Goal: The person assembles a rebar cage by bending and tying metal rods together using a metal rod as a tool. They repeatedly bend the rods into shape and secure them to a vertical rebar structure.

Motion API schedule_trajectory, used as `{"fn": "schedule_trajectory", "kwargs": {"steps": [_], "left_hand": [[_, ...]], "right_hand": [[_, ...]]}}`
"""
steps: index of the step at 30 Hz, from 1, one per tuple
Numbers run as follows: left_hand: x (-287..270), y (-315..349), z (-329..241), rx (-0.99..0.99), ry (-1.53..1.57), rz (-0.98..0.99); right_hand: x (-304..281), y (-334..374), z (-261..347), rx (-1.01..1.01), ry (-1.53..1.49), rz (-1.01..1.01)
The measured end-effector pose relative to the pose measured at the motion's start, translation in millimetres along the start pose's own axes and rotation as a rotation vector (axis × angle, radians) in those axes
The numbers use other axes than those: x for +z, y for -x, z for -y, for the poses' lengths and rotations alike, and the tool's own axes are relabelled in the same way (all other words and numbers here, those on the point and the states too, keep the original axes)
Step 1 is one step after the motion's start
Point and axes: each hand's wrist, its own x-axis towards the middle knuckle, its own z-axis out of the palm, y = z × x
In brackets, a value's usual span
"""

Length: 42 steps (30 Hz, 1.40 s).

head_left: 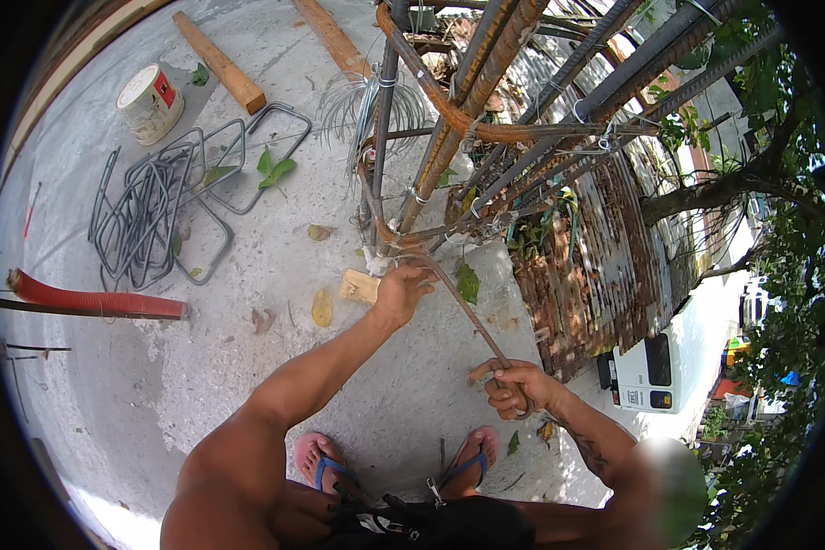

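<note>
A long, rusty steel bar (470,318) slants from the foot of an upright rebar cage toward me. My right hand (515,385) is closed round its near end, with the index finger stretched out to the left. At the far end, my left hand (403,291) has its fingers curled at the bar, close to the cage's lowest bent stirrup; the exact grip is partly hidden. Above the hands rise the cage's ribbed rods (428,170), tied with thin wire. A rusty stirrup (513,133) rings them higher up. A small wood block (359,286) lies left of my left hand.
Grey bent stirrups (160,206) lie piled at left, near a white bucket (149,105) and a timber (220,64). A red corrugated pipe (101,301) lies nearer. Loose tie wire (362,105) hangs by the cage. Rusty roofing sheets (596,266) and a white van (651,371) are at right.
</note>
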Motion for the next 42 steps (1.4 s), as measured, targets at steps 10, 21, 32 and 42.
{"fn": "schedule_trajectory", "kwargs": {"steps": [10,21,32,42], "left_hand": [[12,35,-18,-0.023,-0.755,-0.314],[-27,25,-33,-0.077,-0.200,-0.021],[-69,39,-28,0.242,-1.092,-0.256],[-26,-1,-32,0.498,-1.284,-0.150]], "right_hand": [[65,-8,-40,-0.172,1.869,-0.820],[50,-90,-118,-0.231,-0.405,0.389],[-21,-105,-114,-0.269,0.929,-0.663],[-52,-11,-1,-0.255,1.612,-1.192]]}}
